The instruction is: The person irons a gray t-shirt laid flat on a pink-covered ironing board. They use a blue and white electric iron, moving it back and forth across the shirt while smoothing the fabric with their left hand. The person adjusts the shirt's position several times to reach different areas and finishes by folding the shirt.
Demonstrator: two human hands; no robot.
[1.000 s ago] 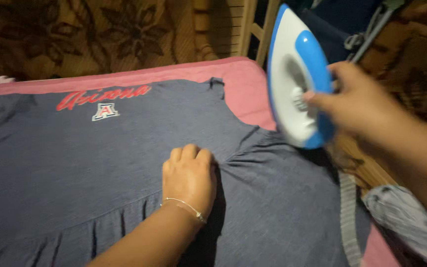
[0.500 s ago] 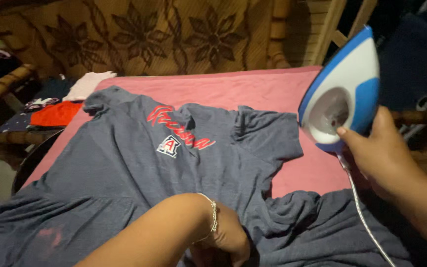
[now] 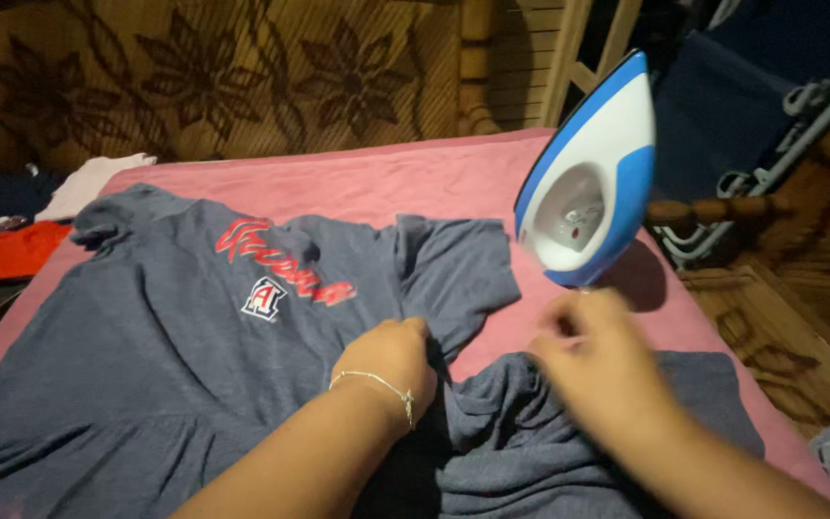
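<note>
A blue-grey garment [image 3: 175,356] with a red script and a small crest on the chest lies spread on a pink padded surface [image 3: 377,183]. My left hand [image 3: 388,360], with a thin bracelet on the wrist, grips the cloth just below the right sleeve [image 3: 453,274]. My right hand [image 3: 593,360] is blurred by motion. It hovers over the bunched cloth [image 3: 530,423] beside the left hand, a little below the iron, and holds nothing. A white and blue iron [image 3: 593,183] stands upright on its heel at the right side of the pink surface.
A brown cloth with a flower pattern [image 3: 194,77] hangs behind the surface. Folded red and white clothes [image 3: 21,245] lie at the far left. At the right are wooden chair parts [image 3: 751,207], a dark blue seat [image 3: 722,106] and a wooden floor [image 3: 780,327].
My right hand has set the iron upright on the pink surface, let it go and dropped toward the cloth. My left hand has shifted up to the cloth under the sleeve.
</note>
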